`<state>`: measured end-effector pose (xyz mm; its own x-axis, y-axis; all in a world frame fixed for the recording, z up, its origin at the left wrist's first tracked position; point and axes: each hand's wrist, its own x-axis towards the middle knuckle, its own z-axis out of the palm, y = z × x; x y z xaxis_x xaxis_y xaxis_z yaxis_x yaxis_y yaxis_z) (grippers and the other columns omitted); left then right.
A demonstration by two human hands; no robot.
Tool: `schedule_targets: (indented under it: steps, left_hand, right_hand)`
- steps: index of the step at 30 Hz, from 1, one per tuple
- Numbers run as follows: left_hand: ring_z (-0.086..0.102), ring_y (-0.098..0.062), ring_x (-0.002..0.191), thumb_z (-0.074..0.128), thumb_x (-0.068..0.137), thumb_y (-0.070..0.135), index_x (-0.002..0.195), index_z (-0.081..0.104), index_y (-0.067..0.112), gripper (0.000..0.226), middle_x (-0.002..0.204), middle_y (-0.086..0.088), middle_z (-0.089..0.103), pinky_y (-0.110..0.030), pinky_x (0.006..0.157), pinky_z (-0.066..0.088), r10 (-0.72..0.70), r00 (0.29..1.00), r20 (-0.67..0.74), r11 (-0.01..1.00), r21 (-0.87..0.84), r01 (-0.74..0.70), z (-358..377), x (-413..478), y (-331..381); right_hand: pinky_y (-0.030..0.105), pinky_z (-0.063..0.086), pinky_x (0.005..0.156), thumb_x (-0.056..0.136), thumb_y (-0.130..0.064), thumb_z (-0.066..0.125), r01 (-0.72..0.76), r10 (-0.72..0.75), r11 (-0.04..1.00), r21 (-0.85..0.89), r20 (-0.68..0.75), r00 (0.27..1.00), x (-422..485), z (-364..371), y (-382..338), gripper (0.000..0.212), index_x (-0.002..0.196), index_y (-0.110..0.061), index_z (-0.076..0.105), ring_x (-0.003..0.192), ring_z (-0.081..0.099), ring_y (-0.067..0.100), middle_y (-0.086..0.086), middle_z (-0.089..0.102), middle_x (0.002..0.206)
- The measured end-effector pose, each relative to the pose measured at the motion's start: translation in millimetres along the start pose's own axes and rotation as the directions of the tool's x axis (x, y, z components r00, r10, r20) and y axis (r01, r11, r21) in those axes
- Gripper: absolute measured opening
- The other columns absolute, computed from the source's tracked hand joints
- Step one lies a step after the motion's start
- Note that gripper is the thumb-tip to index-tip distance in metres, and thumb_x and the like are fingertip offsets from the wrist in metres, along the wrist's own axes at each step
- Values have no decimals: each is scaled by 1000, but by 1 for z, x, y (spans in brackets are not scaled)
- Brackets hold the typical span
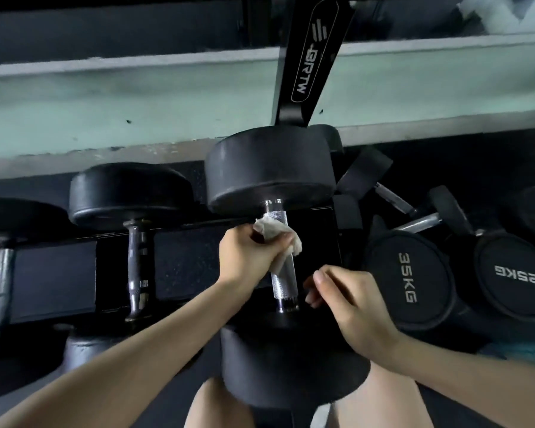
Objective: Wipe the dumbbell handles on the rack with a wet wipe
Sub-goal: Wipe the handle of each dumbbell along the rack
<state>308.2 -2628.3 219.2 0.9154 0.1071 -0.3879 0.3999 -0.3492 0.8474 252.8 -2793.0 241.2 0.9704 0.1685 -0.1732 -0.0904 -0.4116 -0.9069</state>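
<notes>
Left hand (247, 254) clasps wet wipe (274, 231) around dumbbell handle (283, 278).

Dim, cool-toned light, soft blur throughout, wide-angle bending at edges, deep shadows

One wide-angle camera, worn on the head, looks steeply down from close above the dumbbell rack (53, 273). Its near edge takes in the wearer's thighs (217, 409), its far edge a pale wall (105, 97).
</notes>
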Motion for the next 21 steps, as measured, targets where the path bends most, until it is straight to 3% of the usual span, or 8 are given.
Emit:
schedule_targets:
  steps: [2,6,10,12,14,17,21]
  left_hand:
    - [69,-13,71,70,68,56,68,73,19,37,62,1,70,-41,76,55,-42,998,-36,999,-1,42,2,-2,1]
    - [70,-14,70,73,75,42,69,71,14,28,65,-1,71,-41,75,55,-107,990,-89,994,-29,105,6,-8,6]
    - [69,-11,75,68,59,62,83,67,16,52,76,3,72,-39,74,57,-179,970,-166,984,-34,176,10,-14,13]
    - [64,-4,76,79,64,47,98,54,13,54,81,8,67,-24,74,52,-220,946,-237,975,-59,212,14,-20,22]
    - [54,6,71,82,70,29,101,40,17,53,80,15,59,-5,63,39,-223,929,-294,974,-43,220,17,-25,31]
    - [50,6,66,82,71,24,98,37,19,52,77,13,57,-1,57,35,-219,910,-352,974,-27,224,21,-28,38]
    - [51,2,65,81,71,23,86,48,16,36,71,16,55,-4,57,36,-280,874,-396,959,-82,271,25,-29,45]
  right_hand:
    - [50,49,60,90,-41,40,-11,11,1000,-18,13,1000,0,-1,1,42,70,-11,62,58,62,19,3,63,62]
    - [46,50,58,91,-31,41,-1,2,999,-42,26,1000,2,-2,4,36,74,-8,63,61,63,14,-6,64,66]
    - [41,51,57,91,-27,39,16,-14,997,-79,24,1000,2,-2,2,35,79,-8,65,61,63,10,-7,65,67]
    - [41,52,58,89,-27,38,-3,5,996,-87,15,1000,1,-1,0,36,80,-8,66,60,63,10,-7,65,67]
    - [42,51,58,87,-27,36,-36,37,996,-82,9,999,1,0,-1,36,79,-10,67,59,62,11,-7,65,66]
    - [44,51,59,85,-28,35,-70,71,993,-99,7,997,1,0,-2,36,77,-11,66,60,62,13,-5,66,66]
    - [42,51,59,86,-29,35,-81,85,983,-166,20,996,2,0,-3,37,79,-11,67,61,63,17,-2,67,67]
